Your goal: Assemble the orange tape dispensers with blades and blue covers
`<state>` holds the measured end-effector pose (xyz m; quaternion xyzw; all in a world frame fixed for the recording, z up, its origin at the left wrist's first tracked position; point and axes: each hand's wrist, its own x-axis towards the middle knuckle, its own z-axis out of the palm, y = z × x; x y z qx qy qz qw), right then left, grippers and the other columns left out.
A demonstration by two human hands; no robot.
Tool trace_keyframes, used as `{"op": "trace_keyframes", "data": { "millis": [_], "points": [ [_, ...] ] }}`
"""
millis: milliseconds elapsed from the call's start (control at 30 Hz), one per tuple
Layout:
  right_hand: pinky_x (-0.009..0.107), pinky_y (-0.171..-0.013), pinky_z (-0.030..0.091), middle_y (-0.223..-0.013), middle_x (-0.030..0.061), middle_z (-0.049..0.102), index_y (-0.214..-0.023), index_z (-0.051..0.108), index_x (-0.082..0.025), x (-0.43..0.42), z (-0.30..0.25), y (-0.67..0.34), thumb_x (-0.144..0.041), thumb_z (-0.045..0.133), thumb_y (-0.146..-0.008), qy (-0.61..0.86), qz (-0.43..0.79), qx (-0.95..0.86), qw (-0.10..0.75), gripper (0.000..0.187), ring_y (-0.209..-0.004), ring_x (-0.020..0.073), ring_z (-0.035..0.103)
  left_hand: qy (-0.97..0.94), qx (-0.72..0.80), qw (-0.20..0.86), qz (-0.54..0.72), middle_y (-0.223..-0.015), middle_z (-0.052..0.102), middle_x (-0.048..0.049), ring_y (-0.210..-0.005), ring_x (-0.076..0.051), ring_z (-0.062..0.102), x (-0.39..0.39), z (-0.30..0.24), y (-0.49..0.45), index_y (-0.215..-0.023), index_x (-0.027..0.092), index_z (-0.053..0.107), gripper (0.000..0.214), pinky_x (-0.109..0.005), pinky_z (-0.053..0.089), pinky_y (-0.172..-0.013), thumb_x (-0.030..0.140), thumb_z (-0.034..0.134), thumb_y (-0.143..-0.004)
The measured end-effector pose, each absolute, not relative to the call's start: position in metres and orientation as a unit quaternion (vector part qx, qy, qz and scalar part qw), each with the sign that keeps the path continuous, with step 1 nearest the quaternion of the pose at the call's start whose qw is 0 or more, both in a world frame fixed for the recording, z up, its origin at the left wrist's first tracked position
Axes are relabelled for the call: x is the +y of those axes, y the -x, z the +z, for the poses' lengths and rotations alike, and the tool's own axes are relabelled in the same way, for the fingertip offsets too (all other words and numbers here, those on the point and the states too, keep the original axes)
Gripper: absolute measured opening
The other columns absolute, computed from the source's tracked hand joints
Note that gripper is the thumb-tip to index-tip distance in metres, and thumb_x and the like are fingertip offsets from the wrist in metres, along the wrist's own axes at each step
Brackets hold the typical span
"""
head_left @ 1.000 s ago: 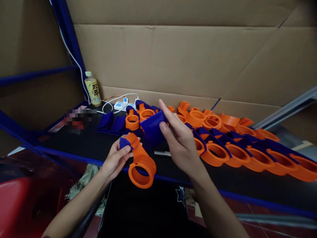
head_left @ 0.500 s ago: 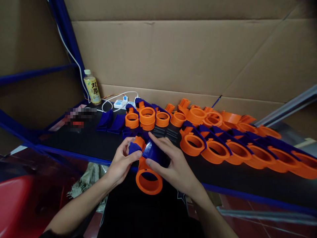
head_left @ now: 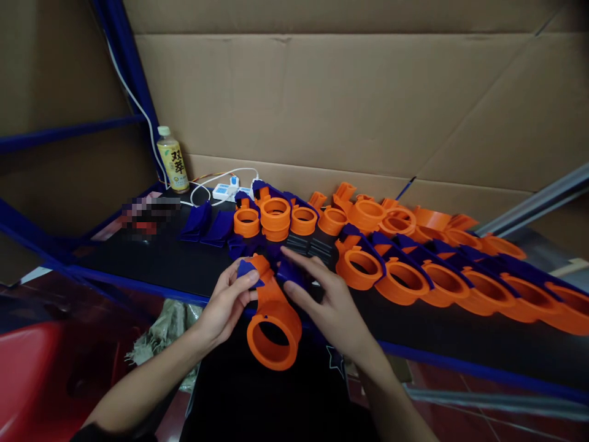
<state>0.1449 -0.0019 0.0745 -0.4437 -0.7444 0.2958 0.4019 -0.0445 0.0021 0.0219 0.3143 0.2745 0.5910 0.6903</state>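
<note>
My left hand (head_left: 223, 310) is closed on an orange plastic ring piece (head_left: 272, 299) with a narrow neck, over the table's front edge. At its upper end a small dark blue piece (head_left: 247, 268) lies under my left thumb. The ring hangs toward me, its opening facing up and forward. In my right hand (head_left: 332, 302) a larger dark blue plastic piece (head_left: 289, 274) is gripped between thumb and fingers, just right of the orange neck. A small gap shows between the two. Part of the blue piece is hidden by my fingers.
Orange rings with blue parts (head_left: 400, 280) stand in a row at right, with more orange pieces (head_left: 365, 213) behind. Blue pieces (head_left: 217, 228), black strips (head_left: 319, 250), a power strip (head_left: 225, 191) and a drink bottle (head_left: 173, 161) are on the black table (head_left: 151, 261). A red stool (head_left: 41, 380) stands lower left.
My right hand has shifted right with the blue piece, away from the orange neck. The orange ring piece has tilted, and more of its neck now shows.
</note>
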Motion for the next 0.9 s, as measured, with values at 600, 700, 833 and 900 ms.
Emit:
{"op": "trace_keyframes", "data": {
  "millis": [600, 700, 833, 900],
  "points": [
    [0.016, -0.053, 0.053, -0.066, -0.0037, 0.063, -0.076, 0.064, -0.018, 0.022, 0.068, -0.174, -0.038, 0.083, -0.075, 0.386, 0.667, -0.376, 0.515, 0.027, -0.054, 0.007, 0.058, -0.334, 0.273, 0.675, 0.598, -0.098, 0.066, -0.0043, -0.089, -0.02, 0.067, -0.004, 0.023, 0.046, -0.104, 0.019, 0.065, 0.037, -0.034, 0.058, -0.08, 0.025, 0.082, -0.072],
    [0.017, -0.052, 0.054, -0.067, -0.0042, 0.065, -0.079, 0.067, -0.018, 0.016, 0.069, -0.173, -0.032, 0.081, -0.077, 0.371, 0.689, -0.354, 0.512, 0.019, -0.055, 0.0072, 0.059, -0.313, 0.284, 0.655, 0.626, -0.102, 0.064, -0.0019, -0.09, -0.016, 0.065, -0.007, 0.023, 0.045, -0.106, 0.022, 0.065, 0.04, -0.033, 0.056, -0.086, 0.022, 0.083, -0.071],
    [0.015, -0.046, 0.053, -0.064, -0.0069, 0.062, -0.077, 0.068, -0.018, 0.008, 0.073, -0.17, -0.025, 0.083, -0.074, 0.346, 0.716, -0.33, 0.508, 0.017, -0.05, 0.005, 0.055, -0.308, 0.289, 0.636, 0.647, -0.105, 0.063, -0.0006, -0.094, -0.015, 0.062, -0.011, 0.025, 0.042, -0.108, 0.025, 0.064, 0.046, -0.029, 0.052, -0.089, 0.02, 0.084, -0.067],
    [0.014, -0.042, 0.052, -0.057, -0.0084, 0.057, -0.071, 0.065, -0.018, 0.007, 0.073, -0.169, -0.025, 0.084, -0.074, 0.341, 0.717, -0.326, 0.514, 0.02, -0.044, 0.0037, 0.051, -0.315, 0.287, 0.629, 0.65, -0.105, 0.062, -0.0001, -0.095, -0.016, 0.061, -0.012, 0.026, 0.042, -0.108, 0.026, 0.063, 0.047, -0.031, 0.051, -0.092, 0.021, 0.085, -0.066]
  ]
}}
